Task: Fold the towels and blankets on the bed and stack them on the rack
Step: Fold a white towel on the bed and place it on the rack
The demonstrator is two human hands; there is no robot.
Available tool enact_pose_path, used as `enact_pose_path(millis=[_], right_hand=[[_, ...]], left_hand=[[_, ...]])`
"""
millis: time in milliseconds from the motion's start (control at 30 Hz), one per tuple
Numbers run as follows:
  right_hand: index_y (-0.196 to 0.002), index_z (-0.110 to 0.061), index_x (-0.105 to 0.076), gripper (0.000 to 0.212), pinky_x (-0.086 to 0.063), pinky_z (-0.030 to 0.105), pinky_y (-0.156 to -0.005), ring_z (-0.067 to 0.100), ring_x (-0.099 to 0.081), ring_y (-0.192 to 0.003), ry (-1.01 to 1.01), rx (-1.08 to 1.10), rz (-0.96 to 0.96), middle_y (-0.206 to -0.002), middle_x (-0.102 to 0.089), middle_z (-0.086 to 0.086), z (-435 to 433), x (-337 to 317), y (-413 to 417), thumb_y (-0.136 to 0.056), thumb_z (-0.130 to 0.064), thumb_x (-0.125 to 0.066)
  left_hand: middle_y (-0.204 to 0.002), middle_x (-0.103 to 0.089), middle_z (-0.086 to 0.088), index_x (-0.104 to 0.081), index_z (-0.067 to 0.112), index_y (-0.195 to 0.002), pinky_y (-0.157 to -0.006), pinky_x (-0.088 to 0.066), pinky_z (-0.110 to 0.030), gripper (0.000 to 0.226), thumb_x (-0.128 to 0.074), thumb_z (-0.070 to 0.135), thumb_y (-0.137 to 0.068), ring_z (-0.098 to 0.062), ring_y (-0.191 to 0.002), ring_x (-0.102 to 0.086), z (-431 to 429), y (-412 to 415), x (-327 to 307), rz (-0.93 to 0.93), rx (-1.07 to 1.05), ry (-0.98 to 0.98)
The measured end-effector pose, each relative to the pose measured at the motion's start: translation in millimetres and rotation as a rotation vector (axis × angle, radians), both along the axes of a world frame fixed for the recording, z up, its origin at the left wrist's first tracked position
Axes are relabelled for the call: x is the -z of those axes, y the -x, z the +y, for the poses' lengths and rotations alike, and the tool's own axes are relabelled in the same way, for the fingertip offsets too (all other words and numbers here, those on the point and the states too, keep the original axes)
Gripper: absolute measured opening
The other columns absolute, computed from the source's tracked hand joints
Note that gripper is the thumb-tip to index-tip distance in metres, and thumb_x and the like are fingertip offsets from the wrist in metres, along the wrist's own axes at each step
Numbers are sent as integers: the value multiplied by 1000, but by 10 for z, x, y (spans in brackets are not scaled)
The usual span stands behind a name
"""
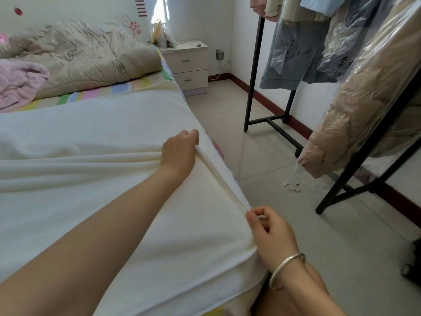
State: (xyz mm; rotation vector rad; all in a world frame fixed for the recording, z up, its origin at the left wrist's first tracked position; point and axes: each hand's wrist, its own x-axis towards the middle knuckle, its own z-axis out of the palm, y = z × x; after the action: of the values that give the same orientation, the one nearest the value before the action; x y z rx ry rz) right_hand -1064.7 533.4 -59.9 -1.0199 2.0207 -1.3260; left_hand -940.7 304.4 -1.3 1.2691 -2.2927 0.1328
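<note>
A large cream-white towel (95,160) lies spread over the near part of the bed, its layered edge running along the bed's right side. My left hand (180,151) grips that edge farther up, fingers curled over it. My right hand (266,226), a silver bangle on its wrist, pinches the same edge at the near corner. The edge is stretched taut between both hands. A pink fluffy towel (20,83) lies crumpled at the far left. A beige quilt (79,55) is bunched at the head of the bed.
A black clothes rack (252,71) stands on the tiled floor to the right, hung with plastic-covered garments (355,106). A white nightstand (189,67) sits beside the bed's head. The striped sheet (102,93) shows between towel and quilt. A dark object (412,265) lies at the right edge.
</note>
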Motion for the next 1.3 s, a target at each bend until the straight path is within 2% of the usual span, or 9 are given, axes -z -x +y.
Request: enact_pose_path(millis=[233,467,667,833,933,1033,1133,1200,1300], right_hand=[[-82,-14,-64,13,-50,40,-67,20,-63,-62,-51,14,-156,-66,-72,4,128,152,352,-93,-20,-61],[-75,-18,-62,21,-44,32,-63,17,-53,-57,-144,-20,-66,-63,-67,3,129,271,332,-87,-35,-67],[-57,-17,-49,44,-46,35,-61,19,-44,-53,-305,-15,-22,-40,-45,-11,100,244,351,-84,-48,-65],[-59,-15,-41,50,-40,34,-65,27,-49,-66,-374,-28,148,-57,-48,1,139,82,200,-93,-51,-49],[-63,-14,-51,54,-42,35,-72,30,-55,-79,-392,31,74,-71,-57,7,188,61,131,-97,-54,-37],[-89,-15,-59,44,-48,41,-86,28,-58,-92,-334,138,-8,-98,-63,8,290,77,60,-95,-55,-41],[-123,-15,-49,44,-48,43,-84,26,-53,-102,-184,228,303,-120,-51,7,417,66,-103,-88,-39,-60],[-114,-15,-56,34,-48,42,-76,25,-51,-97,72,181,671,-111,-52,7,444,31,-269,-87,-35,-59],[-88,-19,-65,24,-45,35,-69,20,-50,-84,366,-145,822,-90,-56,0,388,-15,-668,-87,-41,-54]], left_hand=[[-98,-57,-10,-58,8,-96,-67,-33,-32,26,-46,-9,-81,-30,-88,-54,92,359,226,36,166,-105],[-146,-40,-4,-49,9,-134,-98,-46,-40,48,-48,-2,-88,-24,-113,-58,171,41,501,130,294,-361],[-148,-38,1,-47,18,-138,-101,-45,-38,53,-57,7,-87,-20,-126,-50,774,-447,479,202,346,-338],[-131,-55,5,-61,19,-120,-95,-48,-31,38,-52,14,-84,-13,-118,-55,1246,-996,506,252,316,-278],[-123,-60,7,-64,19,-113,-94,-47,-30,33,-50,13,-84,-12,-115,-57,1429,-1232,453,291,284,-230],[-119,-59,7,-64,19,-111,-94,-44,-24,29,-53,14,-84,-11,-114,-56,1657,-1539,422,306,246,-160],[-109,-57,6,-62,17,-103,-87,-45,-24,20,-57,22,-85,-14,-104,-58,1847,-1917,476,288,194,-81],[-99,-56,6,-61,17,-95,-79,-46,-28,18,-59,30,-84,-14,-92,-57,1945,-2138,525,267,138,-22],[-85,-56,7,-60,18,-83,-68,-45,-30,22,-63,40,-83,-14,-77,-54,2115,-2416,558,180,90,69]])
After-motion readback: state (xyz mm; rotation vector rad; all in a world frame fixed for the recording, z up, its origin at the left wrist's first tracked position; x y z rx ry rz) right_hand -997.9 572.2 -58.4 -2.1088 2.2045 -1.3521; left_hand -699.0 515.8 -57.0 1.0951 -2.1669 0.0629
